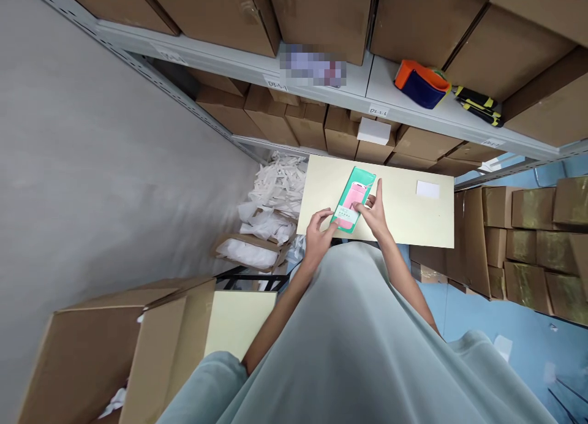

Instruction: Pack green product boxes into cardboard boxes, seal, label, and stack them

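Observation:
A flat green package with a pink phone case pictured on it (362,181) lies at a slant over the pale table, a white label (348,214) across its lower part. At its lower left edge is my left hand (318,235), thumb on the front and fingers bent along the side. My right hand (375,215) grips the right edge; its thumb presses on the front near the label, its index finger points up and the other fingers curl partly out of sight behind the edge.
The pale table (404,219) carries a white card (427,189) at right. Shelves of cardboard boxes stand behind, with an orange and blue tape dispenser (421,84) and yellow-black cutters (478,105). Paper scraps (280,182) heap at left; stacked cartons (528,240) stand right, an opened carton (92,338) lower left.

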`<state>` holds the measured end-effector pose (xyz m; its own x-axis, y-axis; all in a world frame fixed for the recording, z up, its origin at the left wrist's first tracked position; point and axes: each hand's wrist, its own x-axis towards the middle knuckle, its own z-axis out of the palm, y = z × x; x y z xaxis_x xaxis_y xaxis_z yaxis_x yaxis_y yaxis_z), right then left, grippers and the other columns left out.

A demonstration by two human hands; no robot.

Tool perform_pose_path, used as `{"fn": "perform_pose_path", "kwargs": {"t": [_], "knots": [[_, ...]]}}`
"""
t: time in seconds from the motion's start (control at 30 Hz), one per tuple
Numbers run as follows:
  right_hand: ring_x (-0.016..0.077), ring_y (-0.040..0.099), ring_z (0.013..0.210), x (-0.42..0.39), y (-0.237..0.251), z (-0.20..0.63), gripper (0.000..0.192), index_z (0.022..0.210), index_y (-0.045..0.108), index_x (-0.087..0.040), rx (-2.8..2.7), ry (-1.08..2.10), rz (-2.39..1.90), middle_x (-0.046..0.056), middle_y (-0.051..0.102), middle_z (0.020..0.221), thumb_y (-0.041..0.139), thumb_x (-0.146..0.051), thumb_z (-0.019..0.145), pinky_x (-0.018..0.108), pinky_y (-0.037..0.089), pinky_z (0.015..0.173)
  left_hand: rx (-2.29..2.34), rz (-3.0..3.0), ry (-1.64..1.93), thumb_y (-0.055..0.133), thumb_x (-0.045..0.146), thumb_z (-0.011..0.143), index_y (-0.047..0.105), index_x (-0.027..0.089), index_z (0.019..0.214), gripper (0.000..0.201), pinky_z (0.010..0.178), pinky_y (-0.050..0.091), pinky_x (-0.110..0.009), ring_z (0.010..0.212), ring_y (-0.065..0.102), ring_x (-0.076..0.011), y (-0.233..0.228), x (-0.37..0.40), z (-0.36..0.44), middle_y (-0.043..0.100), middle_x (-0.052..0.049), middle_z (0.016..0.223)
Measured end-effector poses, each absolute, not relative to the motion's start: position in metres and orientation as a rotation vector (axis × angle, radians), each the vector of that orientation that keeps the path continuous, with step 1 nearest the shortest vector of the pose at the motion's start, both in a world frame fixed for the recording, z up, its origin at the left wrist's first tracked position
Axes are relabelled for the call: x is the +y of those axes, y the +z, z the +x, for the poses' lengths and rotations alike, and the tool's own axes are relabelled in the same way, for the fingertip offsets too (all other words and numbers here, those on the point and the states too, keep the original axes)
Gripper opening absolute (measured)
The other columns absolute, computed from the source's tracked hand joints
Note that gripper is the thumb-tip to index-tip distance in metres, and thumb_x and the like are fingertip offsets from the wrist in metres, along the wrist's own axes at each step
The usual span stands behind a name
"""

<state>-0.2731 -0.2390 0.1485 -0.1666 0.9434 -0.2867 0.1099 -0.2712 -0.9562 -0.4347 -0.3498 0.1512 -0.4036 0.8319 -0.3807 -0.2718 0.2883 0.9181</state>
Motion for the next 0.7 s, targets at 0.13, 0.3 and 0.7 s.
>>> {"fn": "perform_pose_path", "kwargs": {"t": [0.13, 0.3, 0.7], "knots": [[0.0238, 0.075, 0.103, -0.239, 0.146, -0.264, 0.142, 0.187, -0.003, -0.036, -1.146, 1.584, -1.366, 0.003, 0.074, 0.117, 0.09, -0.049, 0.081, 0.043, 0.067, 0.098, 1.359, 0.263, 1.197, 0.101, 0.05, 0.061, 0.066, 0.022, 0.11, 0.066, 0.102, 0.067, -0.048, 0.117, 0.078, -0.0298, 0.142, -0.346, -0.443, 0.077, -0.013, 0.13], [0.025, 0.075, 0.108, -0.243, 0.146, -0.263, 0.138, 0.187, 0.005, -0.034, -1.21, 1.578, -1.37, 0.006, 0.076, 0.127, 0.089, -0.054, 0.08, 0.043, 0.068, 0.096, 1.437, 0.296, 1.239, 0.107, 0.041, 0.049, 0.066, 0.022, 0.114, 0.079, 0.094, 0.068, -0.042, 0.098, 0.078, -0.0228, 0.143, -0.345, -0.441, 0.077, -0.009, 0.116], [0.0245, 0.074, 0.113, -0.225, 0.186, -0.253, 0.067, 0.153, 0.059, -0.031, -1.516, 1.3, -1.365, 0.011, 0.067, 0.149, 0.077, -0.057, 0.093, 0.041, 0.069, 0.092, 1.446, 0.426, 1.371, 0.093, 0.025, 0.058, 0.065, 0.026, 0.12, 0.068, 0.107, 0.064, -0.043, 0.136, 0.069, -0.0297, 0.144, -0.343, -0.45, 0.074, -0.012, 0.136]]}}
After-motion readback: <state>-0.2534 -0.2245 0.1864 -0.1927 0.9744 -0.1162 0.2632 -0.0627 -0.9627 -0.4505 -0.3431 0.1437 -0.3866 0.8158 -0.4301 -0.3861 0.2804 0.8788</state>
